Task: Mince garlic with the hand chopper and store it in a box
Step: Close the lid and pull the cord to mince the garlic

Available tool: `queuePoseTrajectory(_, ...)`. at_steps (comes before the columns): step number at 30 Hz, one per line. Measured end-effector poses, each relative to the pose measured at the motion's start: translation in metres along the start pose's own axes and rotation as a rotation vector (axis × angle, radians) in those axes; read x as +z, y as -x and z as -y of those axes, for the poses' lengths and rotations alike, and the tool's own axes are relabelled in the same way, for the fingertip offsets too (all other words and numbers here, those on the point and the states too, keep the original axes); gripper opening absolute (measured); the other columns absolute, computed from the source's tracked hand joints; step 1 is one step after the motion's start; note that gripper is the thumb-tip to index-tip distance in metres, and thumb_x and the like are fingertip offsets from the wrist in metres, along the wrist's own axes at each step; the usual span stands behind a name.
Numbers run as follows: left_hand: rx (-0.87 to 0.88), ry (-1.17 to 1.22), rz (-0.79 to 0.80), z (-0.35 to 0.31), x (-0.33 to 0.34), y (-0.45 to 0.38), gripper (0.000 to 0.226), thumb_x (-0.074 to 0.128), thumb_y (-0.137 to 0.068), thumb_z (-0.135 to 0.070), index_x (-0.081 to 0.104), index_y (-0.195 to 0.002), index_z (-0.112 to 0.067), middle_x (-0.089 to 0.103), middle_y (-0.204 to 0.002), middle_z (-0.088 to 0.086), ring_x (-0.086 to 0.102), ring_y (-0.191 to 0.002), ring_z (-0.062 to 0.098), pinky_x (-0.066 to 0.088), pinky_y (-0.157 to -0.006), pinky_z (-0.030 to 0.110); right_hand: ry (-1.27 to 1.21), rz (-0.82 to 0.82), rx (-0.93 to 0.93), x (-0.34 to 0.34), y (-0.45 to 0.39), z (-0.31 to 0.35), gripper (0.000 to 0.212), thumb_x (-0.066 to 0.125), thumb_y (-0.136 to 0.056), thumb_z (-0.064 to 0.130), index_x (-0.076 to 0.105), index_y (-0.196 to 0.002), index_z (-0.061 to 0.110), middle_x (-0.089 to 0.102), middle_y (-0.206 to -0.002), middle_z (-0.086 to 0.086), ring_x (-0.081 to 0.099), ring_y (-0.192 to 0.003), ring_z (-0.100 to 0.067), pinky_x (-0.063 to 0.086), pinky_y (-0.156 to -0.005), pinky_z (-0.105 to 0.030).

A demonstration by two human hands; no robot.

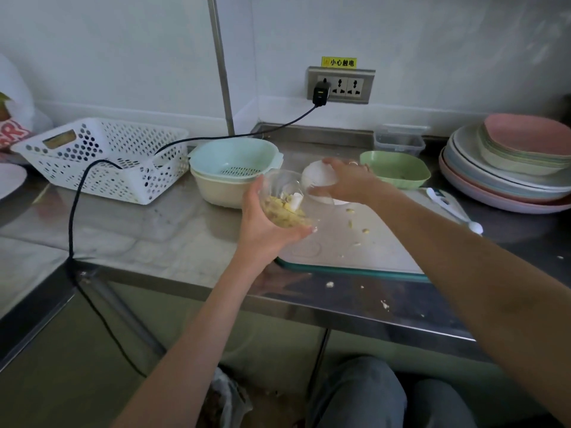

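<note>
Steel counter (185, 236) bearing cutting board (355, 242); above the board's left edge, left hand (265, 227) cups the tilted chopper bowl (287, 199) of minced garlic (285, 211); right hand (346, 180) grips the white lid (318, 180), already off; clear storage box (398, 140) beyond the board apparently awaits filling; stray garlic bits (350, 223) on the board.

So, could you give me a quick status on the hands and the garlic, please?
Left hand grips chopper cup, tilted, minced garlic inside. Right hand holds white lid, off. Storage box at back, untouched. Nothing blocking.
</note>
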State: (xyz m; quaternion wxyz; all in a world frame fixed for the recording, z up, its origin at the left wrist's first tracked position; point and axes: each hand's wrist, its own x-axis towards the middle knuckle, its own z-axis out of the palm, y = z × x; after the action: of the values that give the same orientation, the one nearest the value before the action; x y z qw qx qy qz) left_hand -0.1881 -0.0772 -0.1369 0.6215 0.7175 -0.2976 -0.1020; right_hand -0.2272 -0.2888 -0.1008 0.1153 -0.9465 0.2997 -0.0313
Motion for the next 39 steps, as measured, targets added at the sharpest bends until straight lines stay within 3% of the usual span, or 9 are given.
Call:
queuePoseTrajectory(3,0.007,0.024,0.024,0.002,0.0,0.0,0.119,0.093,-0.053,-0.018,0.019,-0.147,-0.028,0.027,-0.139,-0.018,0.034,-0.124,-0.002,0.035,-0.098,0.012,0.056,0.015,-0.045,0.006,-0.007,-0.002,0.09,0.061,-0.076,0.064,0.015,-0.147,0.035,0.021,-0.154,-0.019,0.017,-0.141,-0.039,0.006,-0.116,-0.052)
queuePoseTrajectory(6,-0.017,0.024,0.067,0.004,0.001,-0.001,0.121,0.093,-0.051,-0.021,0.016,-0.144,-0.031,0.032,-0.144,-0.008,0.041,-0.127,0.008,0.04,-0.106,0.029,0.016,-0.031,-0.034,0.013,-0.01,-0.009,0.082,0.062,-0.075,0.06,0.023,-0.143,0.035,0.041,-0.141,-0.015,0.034,-0.13,-0.037,0.02,-0.112,-0.048)
queuePoseTrajectory(9,-0.04,0.017,0.113,0.005,0.002,-0.001,0.121,0.093,-0.051,-0.024,0.012,-0.14,-0.037,0.037,-0.143,-0.005,0.044,-0.126,0.011,0.041,-0.107,0.035,-0.079,-0.096,-0.028,0.01,-0.002,-0.014,0.086,0.064,-0.067,0.071,0.025,-0.139,0.047,0.037,-0.146,-0.009,0.032,-0.13,-0.035,0.026,-0.107,-0.043)
queuePoseTrajectory(13,-0.001,-0.002,0.157,0.007,0.004,-0.001,0.125,0.092,-0.052,-0.016,0.008,-0.144,-0.032,0.033,-0.145,-0.005,0.038,-0.132,0.01,0.034,-0.109,0.028,-0.467,-0.223,-0.097,-0.026,0.024,-0.019,0.075,0.067,-0.077,0.056,0.029,-0.141,0.049,0.036,-0.147,-0.001,0.027,-0.137,-0.023,0.022,-0.111,-0.036)
queuePoseTrajectory(16,0.036,-0.009,0.19,0.008,0.003,-0.002,0.129,0.092,-0.052,-0.013,0.008,-0.146,-0.037,0.03,-0.149,-0.009,0.034,-0.134,0.005,0.031,-0.109,0.022,-0.718,-0.124,-0.309,-0.048,0.055,-0.01,0.068,0.067,-0.084,0.043,0.034,-0.143,0.039,0.037,-0.141,0.016,0.034,-0.129,-0.004,0.031,-0.109,-0.021)
queuePoseTrajectory(23,0.064,-0.019,0.199,0.006,0.002,-0.002,0.121,0.092,-0.052,-0.012,0.017,-0.145,-0.029,0.034,-0.138,-0.019,0.038,-0.125,-0.001,0.037,-0.091,0.005,-0.372,-0.062,-0.46,-0.026,0.095,0.017,0.083,0.066,-0.065,0.067,0.024,-0.136,0.059,0.022,-0.154,-0.007,0.011,-0.143,-0.023,0.012,-0.112,-0.042)
queuePoseTrajectory(27,0.022,-0.025,0.197,0.004,0.004,-0.003,0.111,0.094,-0.05,-0.019,0.023,-0.131,-0.043,0.043,-0.13,-0.018,0.044,-0.121,0.006,0.045,-0.087,0.019,-0.267,-0.037,-0.477,-0.013,0.103,0.024,0.084,0.071,-0.066,0.061,0.022,-0.135,0.059,0.019,-0.153,-0.01,0.013,-0.137,-0.028,0.013,-0.102,-0.033)
queuePoseTrajectory(33,-0.017,-0.005,0.2,0.006,0.004,-0.005,0.116,0.089,-0.033,-0.044,0.025,-0.13,-0.045,0.047,-0.13,-0.018,0.047,-0.122,0.006,0.049,-0.094,0.029,-0.122,-0.045,-0.407,-0.013,0.093,0.027,0.075,0.043,-0.062,0.085,0.014,-0.13,0.072,0.018,-0.154,-0.006,0.018,-0.136,-0.036,0.016,-0.112,-0.052)
queuePoseTrajectory(39,-0.034,-0.021,0.205,0.01,0.005,-0.007,0.106,0.095,-0.047,-0.021,0.03,-0.128,-0.037,0.051,-0.116,-0.022,0.052,-0.109,-0.001,0.048,-0.085,0.018,-0.085,0.013,-0.365,-0.015,0.091,0.029,0.068,0.052,-0.067,0.075,0.017,-0.126,0.073,0.017,-0.153,-0.001,0.014,-0.137,-0.034,0.013,-0.111,-0.059)
